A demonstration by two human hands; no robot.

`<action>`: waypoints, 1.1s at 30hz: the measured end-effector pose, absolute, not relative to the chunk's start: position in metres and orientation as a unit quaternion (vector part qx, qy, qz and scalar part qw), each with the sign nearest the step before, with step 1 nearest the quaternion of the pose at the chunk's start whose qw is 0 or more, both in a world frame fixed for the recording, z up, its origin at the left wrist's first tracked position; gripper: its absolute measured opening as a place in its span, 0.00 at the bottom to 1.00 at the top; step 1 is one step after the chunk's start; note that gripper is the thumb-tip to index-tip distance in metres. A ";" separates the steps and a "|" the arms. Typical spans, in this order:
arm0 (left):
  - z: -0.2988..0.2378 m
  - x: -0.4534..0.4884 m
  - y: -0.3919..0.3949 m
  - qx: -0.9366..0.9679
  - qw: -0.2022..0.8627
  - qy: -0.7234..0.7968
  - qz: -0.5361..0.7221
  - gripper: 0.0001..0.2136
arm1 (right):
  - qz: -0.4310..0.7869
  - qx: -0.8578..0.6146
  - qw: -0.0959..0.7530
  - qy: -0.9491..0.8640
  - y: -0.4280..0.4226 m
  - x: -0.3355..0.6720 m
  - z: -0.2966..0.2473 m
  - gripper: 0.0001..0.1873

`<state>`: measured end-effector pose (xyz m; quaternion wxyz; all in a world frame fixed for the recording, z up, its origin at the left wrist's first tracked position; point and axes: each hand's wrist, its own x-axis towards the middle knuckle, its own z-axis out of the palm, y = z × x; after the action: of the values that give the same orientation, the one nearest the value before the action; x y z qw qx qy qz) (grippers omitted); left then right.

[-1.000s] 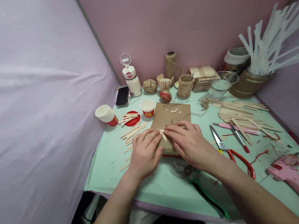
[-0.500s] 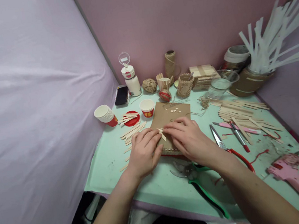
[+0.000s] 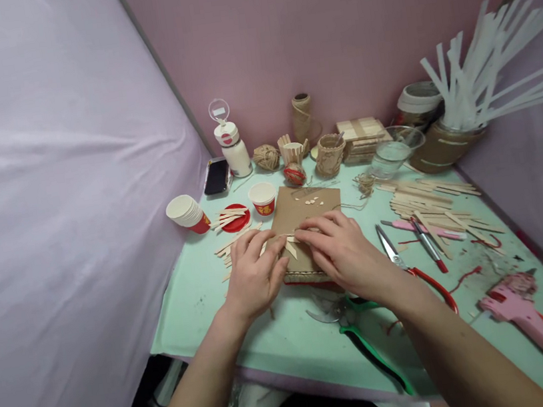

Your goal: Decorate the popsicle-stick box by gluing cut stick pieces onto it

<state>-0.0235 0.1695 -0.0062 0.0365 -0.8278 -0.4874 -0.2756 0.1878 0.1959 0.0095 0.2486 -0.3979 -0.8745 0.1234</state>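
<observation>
My left fingertips have just drawn slightly away from my right ones, baring more of the wood slips (image 3: 291, 248), which I judge a small adjustment. My left hand (image 3: 254, 276) and right hand (image 3: 341, 247) are half-curled; I cannot tell if they pinch anything. The slips, pale, flat and pointed, lie fanned between them on brown cardboard (image 3: 286, 213).

Cardboard (image 3: 298, 216) — on: wood chips (image 3: 308, 202); left: stacked cups (image 3: 187, 213); right: scissors (image 3: 400, 263); behind: twine spool (image 3: 303, 118); before: pruning shears (image 3: 347, 318)
</observation>
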 end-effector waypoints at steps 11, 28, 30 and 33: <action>-0.010 -0.022 0.170 -0.826 0.033 -0.494 -0.271 0.15 | 0.106 -0.408 0.219 -0.880 0.199 0.181 0.008 0.16; -0.014 -0.028 0.167 -0.829 0.042 -0.489 -0.269 0.17 | 0.099 -0.418 0.231 -0.873 0.189 0.187 0.011 0.16; -0.015 -0.028 0.167 -0.828 0.042 -0.490 -0.269 0.17 | 0.099 -0.424 0.234 -0.869 0.187 0.186 0.011 0.16; -0.017 -0.028 0.166 -0.827 0.042 -0.489 -0.274 0.16 | 0.098 -0.431 0.238 -0.865 0.185 0.183 0.012 0.15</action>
<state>-0.0281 0.1662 -0.0166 0.0420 -0.8269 -0.4891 -0.2741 0.1832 0.1850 0.0117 0.2380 -0.4311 -0.8648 0.0981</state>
